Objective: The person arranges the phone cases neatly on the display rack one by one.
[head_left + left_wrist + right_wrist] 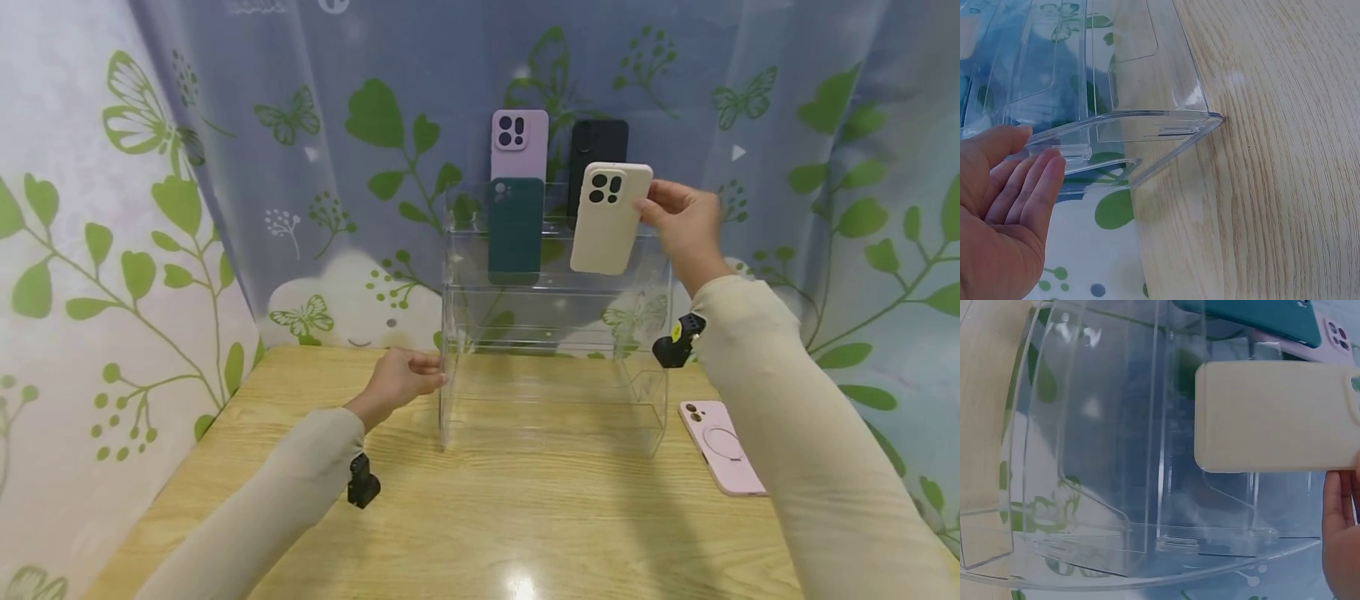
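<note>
My right hand [686,229] pinches a cream phone case [611,221] by its right edge. The case is nearly upright, tilted slightly, its camera cutouts at the top left. It overlaps the upper tiers of a clear stepped display stand [555,433] and part of a black phone case [600,142] behind. To its left, a teal phone case [515,225] stands on an upper tier, in front of a lilac phone case [532,158] at the top. My left hand [1010,206] grips the stand's left side panel at its edge, thumb and fingers on either side.
A pink phone case with a ring [720,442] lies on the wooden table [465,525], right of the stand and partly under the right sleeve. Behind the stand hangs a blue curtain [442,50] with green leaves and butterflies.
</note>
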A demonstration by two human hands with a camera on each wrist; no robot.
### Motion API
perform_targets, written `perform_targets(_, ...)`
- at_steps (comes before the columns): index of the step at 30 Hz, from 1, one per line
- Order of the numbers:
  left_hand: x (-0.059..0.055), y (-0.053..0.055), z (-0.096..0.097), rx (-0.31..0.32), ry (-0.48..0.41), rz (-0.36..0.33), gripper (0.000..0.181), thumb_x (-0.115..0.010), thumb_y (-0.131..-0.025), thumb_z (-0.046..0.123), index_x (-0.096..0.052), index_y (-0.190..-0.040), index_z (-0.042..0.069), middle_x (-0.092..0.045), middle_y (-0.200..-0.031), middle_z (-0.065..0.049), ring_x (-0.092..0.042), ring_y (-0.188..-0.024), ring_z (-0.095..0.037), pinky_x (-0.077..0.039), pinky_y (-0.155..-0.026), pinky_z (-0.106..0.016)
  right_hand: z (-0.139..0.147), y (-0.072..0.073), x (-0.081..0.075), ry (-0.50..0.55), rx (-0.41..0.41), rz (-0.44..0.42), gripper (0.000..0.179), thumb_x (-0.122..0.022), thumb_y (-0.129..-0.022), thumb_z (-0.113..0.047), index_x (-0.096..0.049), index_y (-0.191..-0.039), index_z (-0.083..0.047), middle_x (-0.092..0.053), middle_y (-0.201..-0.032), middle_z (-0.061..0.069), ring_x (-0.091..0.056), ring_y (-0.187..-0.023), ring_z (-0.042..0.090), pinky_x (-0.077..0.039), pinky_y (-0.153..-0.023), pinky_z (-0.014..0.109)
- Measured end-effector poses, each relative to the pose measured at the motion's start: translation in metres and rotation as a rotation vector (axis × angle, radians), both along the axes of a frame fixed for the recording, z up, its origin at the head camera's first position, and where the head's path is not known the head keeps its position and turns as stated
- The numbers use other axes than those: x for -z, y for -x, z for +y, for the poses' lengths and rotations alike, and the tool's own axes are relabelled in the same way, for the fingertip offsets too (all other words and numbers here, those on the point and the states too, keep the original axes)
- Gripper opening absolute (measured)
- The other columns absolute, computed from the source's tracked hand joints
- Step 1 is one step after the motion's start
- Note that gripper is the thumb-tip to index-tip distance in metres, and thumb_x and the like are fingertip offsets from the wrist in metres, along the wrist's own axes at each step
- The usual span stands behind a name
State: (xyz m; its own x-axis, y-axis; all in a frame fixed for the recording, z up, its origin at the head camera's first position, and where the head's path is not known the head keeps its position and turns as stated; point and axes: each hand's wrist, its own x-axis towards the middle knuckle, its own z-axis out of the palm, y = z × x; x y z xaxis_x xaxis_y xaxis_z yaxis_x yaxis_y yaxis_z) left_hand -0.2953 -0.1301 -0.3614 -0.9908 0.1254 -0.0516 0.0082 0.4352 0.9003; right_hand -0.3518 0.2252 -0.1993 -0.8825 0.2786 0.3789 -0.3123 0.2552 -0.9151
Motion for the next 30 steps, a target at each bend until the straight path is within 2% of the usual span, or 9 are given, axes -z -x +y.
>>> perform_targets(5, -0.001, 0.001, 0.001, -0.005, -0.003, 0.002, 0.038, -0.070, -0.087, 0.007, -0.062, -0.123, -0.003, -0.067, -0.114, -0.020, -0.066, -0.100, -0.028, -0.060, -0.080, -0.030, -0.004, 0.004, 0.005, -0.053, -0.034, -0.020, 0.036, -0.069, -0.089, -0.016, -0.065, -0.122, -0.002, -0.072, -0.103, -0.006, -0.064, -0.083, 0.001, -0.053, -0.092, 0.024)
perform_targets(10, 0.001, 0.001, 0.001, -0.010, -0.001, 0.006, 0.038, -0.070, -0.087, 0.006, -0.063, -0.122, -0.004, -0.067, -0.112, -0.020, -0.066, -0.101, -0.028, -0.060, -0.081, -0.031, -0.007, 0.008, 0.005, -0.050, -0.053, -0.043, 0.037, -0.065, -0.092, -0.014, -0.062, -0.125, 0.002, -0.067, -0.119, 0.006, -0.064, -0.080, -0.001, -0.054, -0.091, 0.025)
perform_targets(15, 0.000, 0.000, 0.001, -0.008, -0.002, 0.001, 0.039, -0.071, -0.087, 0.008, -0.062, -0.123, -0.003, -0.067, -0.113, -0.019, -0.066, -0.102, -0.028, -0.060, -0.082, -0.032, -0.009, 0.010, 0.004, -0.065, -0.002, -0.109, 0.038, -0.059, -0.096, -0.017, -0.060, -0.129, 0.000, -0.061, -0.129, 0.014, -0.062, -0.086, 0.002, -0.053, -0.093, 0.026)
perform_targets(19, -0.001, 0.000, 0.001, -0.010, -0.002, 0.001, 0.039, -0.070, -0.087, 0.008, -0.062, -0.124, -0.002, -0.067, -0.114, -0.019, -0.065, -0.103, -0.028, -0.060, -0.081, -0.030, -0.009, 0.011, 0.005, -0.130, 0.047, -0.141, 0.037, -0.058, -0.097, -0.019, -0.060, -0.128, 0.000, -0.060, -0.128, 0.016, -0.062, -0.087, 0.007, -0.053, -0.094, 0.027)
perform_targets(22, -0.001, 0.000, 0.001, -0.014, -0.003, 0.004, 0.038, -0.070, -0.087, 0.007, -0.062, -0.123, -0.003, -0.067, -0.113, -0.019, -0.066, -0.102, -0.028, -0.060, -0.080, -0.030, -0.009, 0.012, 0.009, -0.191, 0.048, -0.155, 0.038, -0.056, -0.097, -0.019, -0.059, -0.129, 0.001, -0.059, -0.128, 0.019, -0.064, -0.098, 0.016, -0.052, -0.096, 0.029)
perform_targets(26, -0.001, 0.000, 0.001, -0.011, -0.010, 0.002, 0.039, -0.070, -0.087, 0.006, -0.062, -0.124, -0.004, -0.067, -0.114, -0.020, -0.065, -0.103, -0.029, -0.060, -0.081, -0.030, -0.010, 0.011, 0.016, -0.230, 0.037, -0.183, 0.042, -0.055, -0.098, -0.021, -0.055, -0.133, 0.002, -0.056, -0.131, 0.021, -0.060, -0.113, 0.029, -0.051, -0.099, 0.035)
perform_targets(30, -0.001, 0.000, 0.001, -0.011, -0.012, 0.007, 0.039, -0.070, -0.087, 0.006, -0.061, -0.124, -0.004, -0.066, -0.114, -0.020, -0.065, -0.104, -0.029, -0.060, -0.081, -0.030, -0.013, 0.012, 0.021, -0.290, 0.085, -0.185, 0.041, -0.056, -0.097, -0.023, -0.058, -0.130, 0.001, -0.059, -0.127, 0.021, -0.058, -0.114, 0.031, -0.051, -0.097, 0.040)
